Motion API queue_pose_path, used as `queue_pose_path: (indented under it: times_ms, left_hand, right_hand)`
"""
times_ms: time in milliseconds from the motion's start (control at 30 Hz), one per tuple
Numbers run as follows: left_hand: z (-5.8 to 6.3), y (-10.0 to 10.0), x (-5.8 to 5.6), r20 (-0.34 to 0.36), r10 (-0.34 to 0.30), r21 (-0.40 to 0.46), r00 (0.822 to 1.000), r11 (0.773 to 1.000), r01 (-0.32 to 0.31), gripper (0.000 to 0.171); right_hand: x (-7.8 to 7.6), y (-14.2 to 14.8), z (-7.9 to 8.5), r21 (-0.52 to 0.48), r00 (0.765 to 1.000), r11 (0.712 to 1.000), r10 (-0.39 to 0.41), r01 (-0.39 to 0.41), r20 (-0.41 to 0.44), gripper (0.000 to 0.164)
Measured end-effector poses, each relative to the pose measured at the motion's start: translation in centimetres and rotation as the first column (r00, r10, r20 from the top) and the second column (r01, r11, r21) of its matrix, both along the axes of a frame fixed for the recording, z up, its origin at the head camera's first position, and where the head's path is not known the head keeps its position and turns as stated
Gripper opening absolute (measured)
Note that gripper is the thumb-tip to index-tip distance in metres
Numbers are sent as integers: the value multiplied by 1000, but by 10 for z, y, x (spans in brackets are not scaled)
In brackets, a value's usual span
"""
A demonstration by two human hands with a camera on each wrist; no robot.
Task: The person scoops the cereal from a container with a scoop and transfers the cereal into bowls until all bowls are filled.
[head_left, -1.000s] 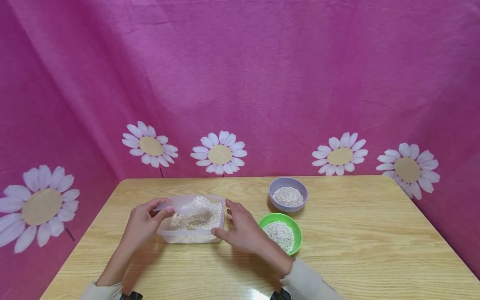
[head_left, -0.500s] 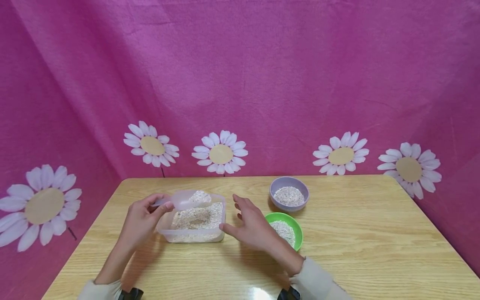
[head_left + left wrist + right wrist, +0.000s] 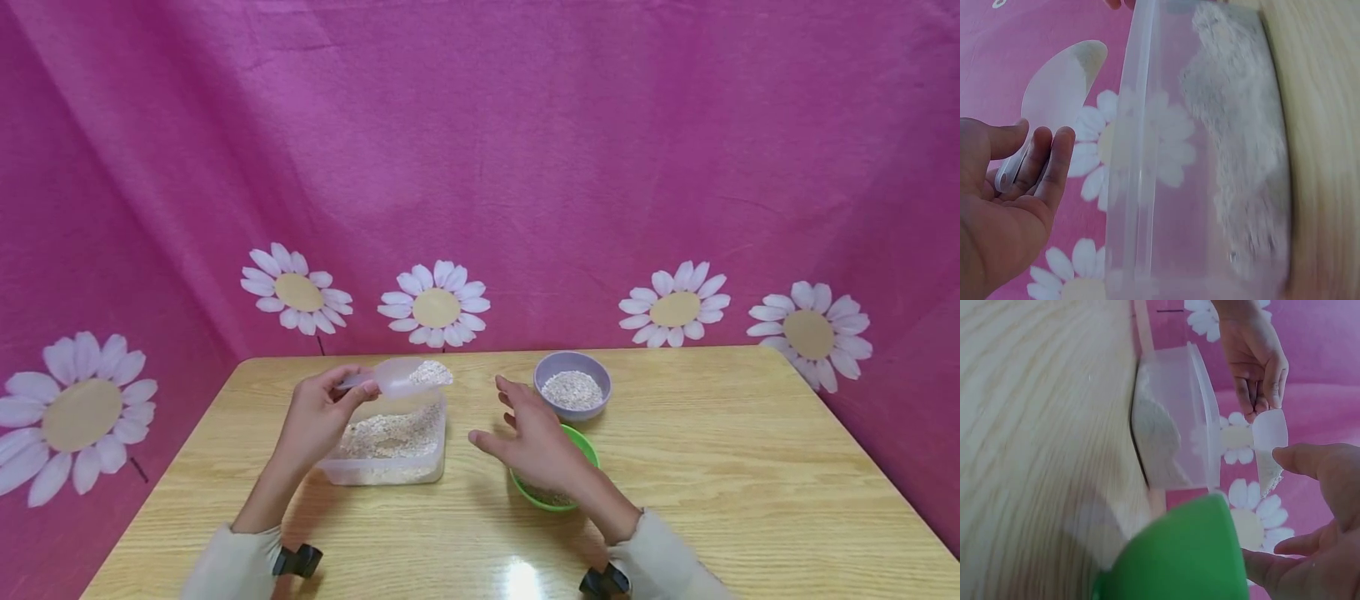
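My left hand pinches the handle of a translucent plastic scoop, which hangs above the back of a clear rectangular container. Pale flakes that look like rolled oats fill the scoop's tip. More of these flakes lie in the container, banked against its side in the left wrist view. My right hand hovers with spread fingers, partly hiding the green bowl in the head view. Nothing is in its grasp. In the right wrist view, its thumb overlaps the scoop.
Behind the green bowl stands a purple bowl holding flakes. Everything sits on a wooden table. A pink cloth with printed daisies hangs along its back and sides.
The loaded scoop has come up out of the container and moved right with my left hand. My right hand has left the container's right side and shifted right, over the green bowl.
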State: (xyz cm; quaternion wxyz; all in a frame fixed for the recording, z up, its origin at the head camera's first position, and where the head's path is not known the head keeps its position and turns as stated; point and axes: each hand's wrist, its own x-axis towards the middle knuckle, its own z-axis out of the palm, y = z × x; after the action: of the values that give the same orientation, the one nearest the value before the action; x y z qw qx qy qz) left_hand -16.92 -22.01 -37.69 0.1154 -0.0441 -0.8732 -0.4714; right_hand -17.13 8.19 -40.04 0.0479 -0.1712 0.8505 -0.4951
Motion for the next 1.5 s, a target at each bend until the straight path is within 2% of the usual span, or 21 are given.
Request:
queue_pose_path:
  times_ms: [200,433,667,800,967,1200,1500]
  left_hand:
    - [0,23,-16,-15,-53,45,999,998,53,22]
    - [1,51,-35,-65,-121,69,991,990,125,18]
    - [-1,74,-47,-83,-156,94,984,982,163,22]
    - [-3,86,-53,-86,-172,86,981,980,179,20]
    - [-6,102,-59,-80,-183,81,980,979,189,19]
    - [-12,124,-66,-100,-214,49,972,974,219,14]
    - [-14,144,-72,-86,-250,15,965,968,252,15]
  right_hand:
    - [-7,19,-1,56,1000,998,-27,28,-6,89]
    - [-11,43,2,133,994,990,-40,53,-103,85]
    - [-14,65,3,123,995,990,-55,65,-83,85]
    - [-15,76,4,131,988,985,-93,110,-127,84]
    - [-17,91,3,176,967,964,-165,200,-191,80]
    - [-24,108,-3,212,962,946,-213,247,-169,85]
    - [-28,114,-14,218,972,949,-207,227,-110,89]
